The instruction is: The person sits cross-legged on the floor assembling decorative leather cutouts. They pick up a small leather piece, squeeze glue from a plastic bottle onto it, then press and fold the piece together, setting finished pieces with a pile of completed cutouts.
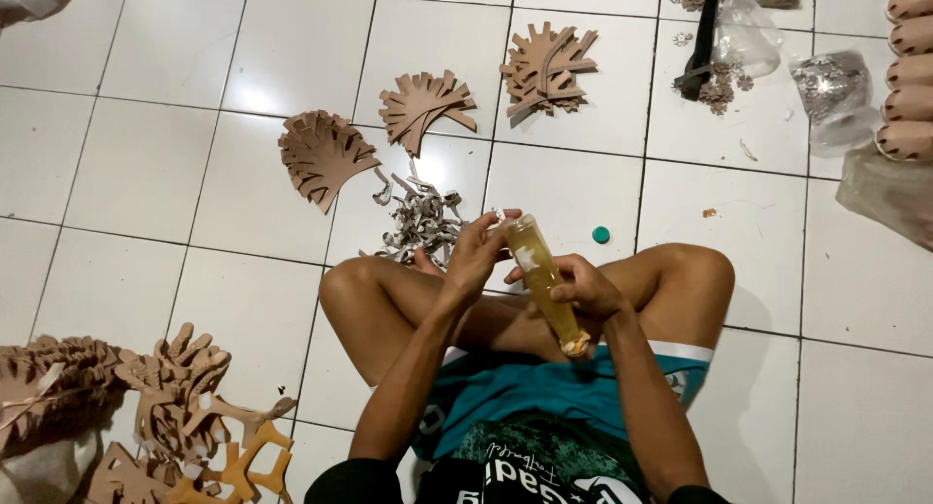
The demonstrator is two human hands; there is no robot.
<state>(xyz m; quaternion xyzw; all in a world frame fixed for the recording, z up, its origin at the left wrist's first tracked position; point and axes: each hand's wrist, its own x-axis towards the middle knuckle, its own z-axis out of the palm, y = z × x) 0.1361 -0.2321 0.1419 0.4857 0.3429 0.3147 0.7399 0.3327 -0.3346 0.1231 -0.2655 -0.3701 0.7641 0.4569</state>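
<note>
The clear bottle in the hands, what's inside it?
The bottle holds a yellowish see-through liquid along most of its length. The right hand wraps its middle, hiding that part; the left hand covers the top.

View: single head-worn camera | Facing: steeply downward over the wearer's crossed legs onto a white tiled floor [146, 164] | Range: close; both hands are seen at frame centre, the lap at the lower edge | Extent: floor is shown to the upper edge; another person's toes [909, 71] are cut off at upper right | Shared field: none, one view only
</note>
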